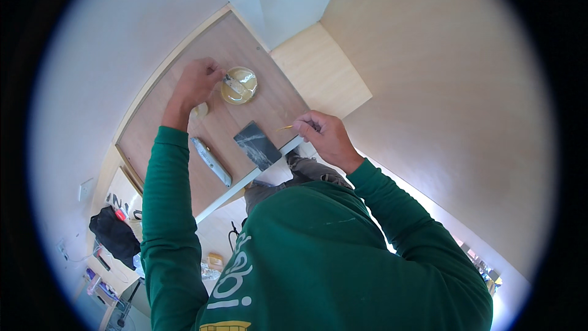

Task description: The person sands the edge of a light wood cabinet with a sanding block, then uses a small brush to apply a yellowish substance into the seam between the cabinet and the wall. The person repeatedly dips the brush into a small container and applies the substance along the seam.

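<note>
My left hand [196, 83] is closed, fingertips pinched on a small pale piece with dark marks [231, 83] at the left edge of a shallow, glossy yellowish dish [245, 91]. A small cream round container [199, 111] sits beside that wrist, partly hidden. My right hand [320, 132] is pinched on a thin yellow stick [284, 128] near the board's right edge. Between and below my hands, a dark rectangular slab with pale streaks [257, 146] lies on the wooden tabletop [159, 129], and a silver utility knife [211, 161] lies to its left.
A light wooden ledge [327, 70] and tall panel [441, 104] stand to the right. A pale wall [135, 37] borders the left. At lower left are a black cloth [113, 236], cables and other items; my legs [269, 187] are below the table's near edge.
</note>
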The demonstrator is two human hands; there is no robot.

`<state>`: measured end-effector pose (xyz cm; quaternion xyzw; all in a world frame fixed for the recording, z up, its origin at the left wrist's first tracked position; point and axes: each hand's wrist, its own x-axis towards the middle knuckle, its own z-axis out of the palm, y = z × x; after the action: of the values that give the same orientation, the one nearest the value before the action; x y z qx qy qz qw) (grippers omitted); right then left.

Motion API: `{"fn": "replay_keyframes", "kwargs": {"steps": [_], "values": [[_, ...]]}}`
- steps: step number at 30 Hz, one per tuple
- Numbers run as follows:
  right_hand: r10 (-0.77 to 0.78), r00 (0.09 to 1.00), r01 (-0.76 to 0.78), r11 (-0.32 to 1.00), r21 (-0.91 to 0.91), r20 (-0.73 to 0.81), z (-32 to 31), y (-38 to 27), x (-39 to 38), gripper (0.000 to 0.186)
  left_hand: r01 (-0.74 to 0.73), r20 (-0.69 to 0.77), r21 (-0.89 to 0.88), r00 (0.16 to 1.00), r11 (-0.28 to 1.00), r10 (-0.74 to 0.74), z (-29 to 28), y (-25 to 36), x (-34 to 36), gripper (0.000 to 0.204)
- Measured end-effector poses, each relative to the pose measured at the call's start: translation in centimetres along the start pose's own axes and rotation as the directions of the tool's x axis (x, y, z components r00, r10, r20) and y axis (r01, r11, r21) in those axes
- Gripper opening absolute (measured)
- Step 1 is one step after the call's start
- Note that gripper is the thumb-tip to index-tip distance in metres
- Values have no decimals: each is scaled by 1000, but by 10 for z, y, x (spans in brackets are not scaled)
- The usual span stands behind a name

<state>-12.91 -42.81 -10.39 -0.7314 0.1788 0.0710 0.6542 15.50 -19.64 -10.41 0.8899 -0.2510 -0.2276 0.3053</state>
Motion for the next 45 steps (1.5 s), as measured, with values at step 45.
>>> {"fn": "replay_keyframes", "kwargs": {"steps": [45], "values": [[22, 999, -22, 1000, -2, 43, 8, 2, -7, 23, 29, -327, 100, 945, 995, 5, 26, 45, -74, 24]]}}
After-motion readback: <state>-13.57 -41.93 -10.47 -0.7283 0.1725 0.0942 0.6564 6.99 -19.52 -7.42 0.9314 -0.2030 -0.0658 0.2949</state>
